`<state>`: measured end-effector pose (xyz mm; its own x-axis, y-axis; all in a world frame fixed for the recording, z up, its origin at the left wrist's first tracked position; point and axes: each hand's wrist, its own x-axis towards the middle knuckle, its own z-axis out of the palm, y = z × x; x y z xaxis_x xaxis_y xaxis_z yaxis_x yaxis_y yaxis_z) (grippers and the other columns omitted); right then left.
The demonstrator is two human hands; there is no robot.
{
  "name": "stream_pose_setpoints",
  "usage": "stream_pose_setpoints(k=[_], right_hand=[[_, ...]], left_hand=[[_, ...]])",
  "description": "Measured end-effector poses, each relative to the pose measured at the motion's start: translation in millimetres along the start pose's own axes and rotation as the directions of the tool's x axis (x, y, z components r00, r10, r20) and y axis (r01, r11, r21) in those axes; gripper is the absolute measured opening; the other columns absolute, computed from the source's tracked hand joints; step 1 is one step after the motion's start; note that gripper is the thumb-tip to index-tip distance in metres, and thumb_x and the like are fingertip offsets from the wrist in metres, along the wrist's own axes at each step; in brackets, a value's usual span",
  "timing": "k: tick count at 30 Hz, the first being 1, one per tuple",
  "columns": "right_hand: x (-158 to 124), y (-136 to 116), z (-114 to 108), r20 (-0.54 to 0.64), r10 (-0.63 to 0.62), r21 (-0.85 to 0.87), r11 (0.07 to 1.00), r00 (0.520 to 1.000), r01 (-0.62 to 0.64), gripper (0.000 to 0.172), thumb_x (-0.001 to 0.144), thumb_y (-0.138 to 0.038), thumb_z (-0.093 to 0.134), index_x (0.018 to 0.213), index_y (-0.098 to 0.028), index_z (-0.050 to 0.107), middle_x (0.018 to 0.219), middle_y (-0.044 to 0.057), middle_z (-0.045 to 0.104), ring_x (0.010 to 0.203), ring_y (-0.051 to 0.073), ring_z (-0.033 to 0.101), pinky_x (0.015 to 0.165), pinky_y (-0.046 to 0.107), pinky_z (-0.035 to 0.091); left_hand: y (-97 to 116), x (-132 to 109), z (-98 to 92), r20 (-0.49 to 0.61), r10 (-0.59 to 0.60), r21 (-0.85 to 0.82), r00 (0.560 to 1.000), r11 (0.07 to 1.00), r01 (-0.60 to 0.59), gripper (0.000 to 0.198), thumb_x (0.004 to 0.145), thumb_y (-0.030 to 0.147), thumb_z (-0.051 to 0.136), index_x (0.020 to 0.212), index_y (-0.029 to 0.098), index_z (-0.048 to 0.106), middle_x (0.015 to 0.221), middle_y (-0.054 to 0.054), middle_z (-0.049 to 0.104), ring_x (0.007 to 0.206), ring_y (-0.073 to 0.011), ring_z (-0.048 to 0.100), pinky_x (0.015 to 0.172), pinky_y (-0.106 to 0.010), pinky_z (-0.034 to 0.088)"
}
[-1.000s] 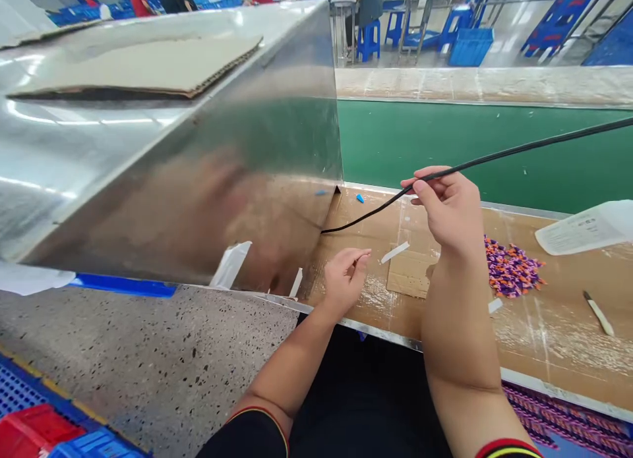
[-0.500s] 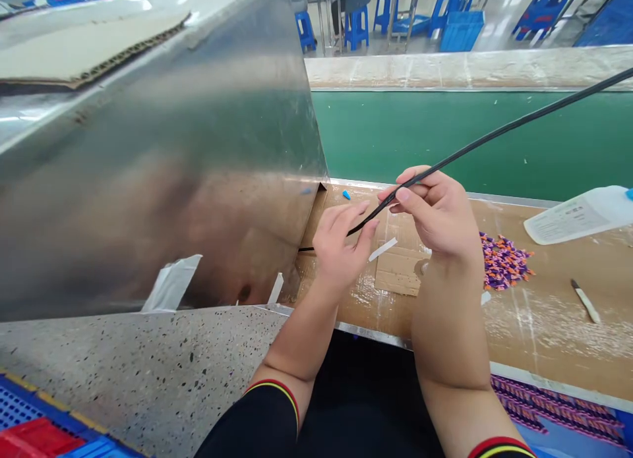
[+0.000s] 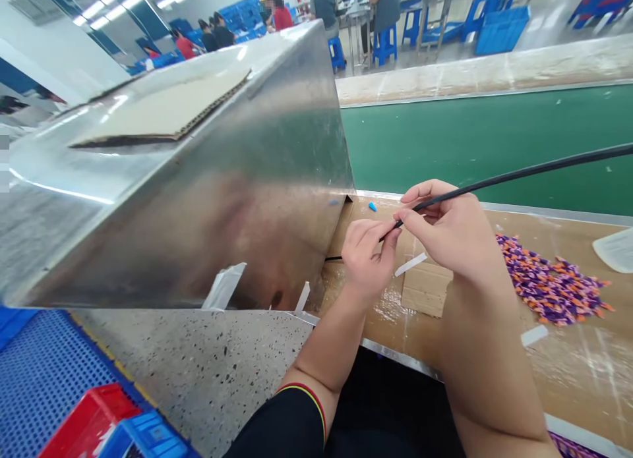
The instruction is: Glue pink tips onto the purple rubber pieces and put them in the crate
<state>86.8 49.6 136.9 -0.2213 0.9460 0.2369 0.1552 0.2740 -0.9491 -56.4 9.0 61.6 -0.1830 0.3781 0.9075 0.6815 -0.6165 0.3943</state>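
Step in hand: the black cable (image 3: 519, 175) looks to be gripped by both hands and worked close to its end, mid-frame, right in front of the metal housing (image 3: 222, 201).

Right hand (image 3: 450, 237): fingers (image 3: 403, 215) clamped on the cable, which is pinched between thumb and forefinger.

Left hand (image 3: 368, 260): fingers (image 3: 376, 230) drawn together on the cable too, just down-left of the right hand. The exact pinch is partly hidden.

Where the cable is: it's seen coming in from the right edge and crossing in front of the green belt (image 3: 469, 142). From there it slopes down to the centre through both hands. A short bit shows past the left hand at the foot of the housing.

Cable looks: thin, black, smooth, pretty long. It's gently bowed and kept off the desk (image 3: 568, 372).

Next move, best guess: a firm pinch near the tip would be needed, since that much free length probably springs about.

Nearby: a purple-and-orange pile (image 3: 548, 280) is spread on the desk at the right, and a white strip (image 3: 410, 265) is lying below the hands.
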Motion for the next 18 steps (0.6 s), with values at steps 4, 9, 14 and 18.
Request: stream_pose_setpoints(k=[4,9,14,18], right_hand=[[2,2,-2,0.050,-0.019,0.035,0.999,0.999,0.018,0.028,0.085,-0.046,0.087,0.100,-0.025,0.074,0.081,0.003,0.076,0.068,0.019,0.071,0.057,0.032,0.057],[1,1,-10,0.125,0.004,-0.007,1.000,0.992,-0.003,0.026,0.089,-0.046,0.083,0.101,-0.024,0.076,0.090,0.007,0.084,0.074,0.022,0.077,0.060,0.034,0.057],[5,7,-14,0.119,-0.042,-0.094,0.994,0.992,0.054,0.017,0.093,-0.041,0.077,0.089,-0.025,0.076,0.082,0.005,0.080,0.068,0.021,0.072,0.060,0.035,0.054],[6,11,-15,0.140,-0.055,-0.137,0.988,0.989,0.074,0.017,0.096,-0.040,0.073,0.093,-0.025,0.078,0.083,0.004,0.079,0.072,0.021,0.072,0.067,0.037,0.056]], left_hand=[[-3,-4,2.6,-0.014,-0.059,0.015,0.998,0.998,0.059,0.008,0.110,0.024,0.071,0.111,0.024,0.079,0.097,-0.003,0.084,0.090,-0.0170,0.077,0.084,-0.035,0.064],[-7,-8,6.9,-0.044,-0.102,0.027,0.994,0.994,0.104,0.013,0.111,0.028,0.072,0.121,0.024,0.079,0.099,-0.004,0.084,0.089,-0.0169,0.077,0.083,-0.034,0.063],[-7,-14,11.1,-0.016,-0.144,0.007,0.989,0.990,0.144,0.012,0.112,0.028,0.070,0.115,0.025,0.081,0.099,-0.004,0.084,0.091,-0.0165,0.076,0.085,-0.033,0.063],[-8,-18,12.5,0.008,-0.214,0.006,0.977,0.977,0.214,0.015,0.112,0.032,0.069,0.111,0.024,0.082,0.098,-0.005,0.083,0.091,-0.0170,0.075,0.084,-0.033,0.062]])
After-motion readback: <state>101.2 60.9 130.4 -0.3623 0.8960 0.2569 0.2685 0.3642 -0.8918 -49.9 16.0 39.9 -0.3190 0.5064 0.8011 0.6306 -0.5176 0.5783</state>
